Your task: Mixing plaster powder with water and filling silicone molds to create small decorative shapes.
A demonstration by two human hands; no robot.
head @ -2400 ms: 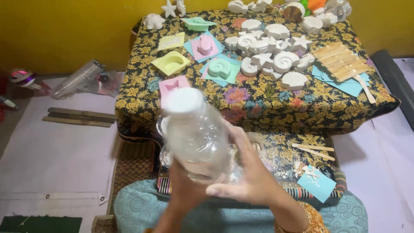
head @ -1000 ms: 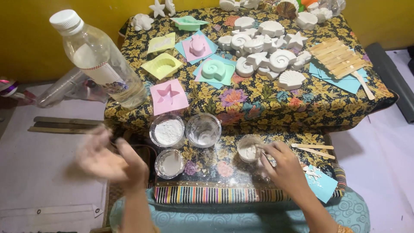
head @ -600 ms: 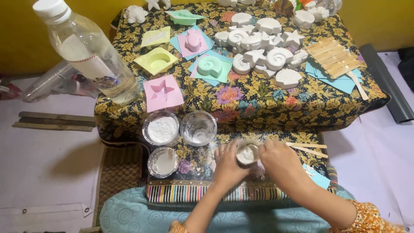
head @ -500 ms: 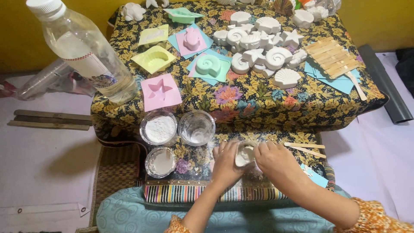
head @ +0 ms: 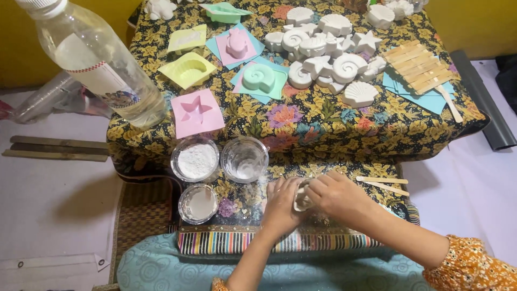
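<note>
Both hands, left hand (head: 280, 207) and right hand (head: 334, 194), are closed around a small cup (head: 302, 195) on the near floral board (head: 371, 237).

Left of them passage is narrowed by three clear cups: one with white powder (head: 195, 160), one with a little clear liquid (head: 244, 159), a smaller one (head: 198, 203) nearest the body.

To the right, two wooden sticks (head: 383, 184) lie on the board; bare white floor (head: 463, 183) is seen beyond.

Forward reach is blocked by the raised table edge (head: 323, 148), crowded with moulds (head: 196, 112) and white casts (head: 334, 48). A tall plastic bottle (head: 94, 59) stands at its left corner.
</note>
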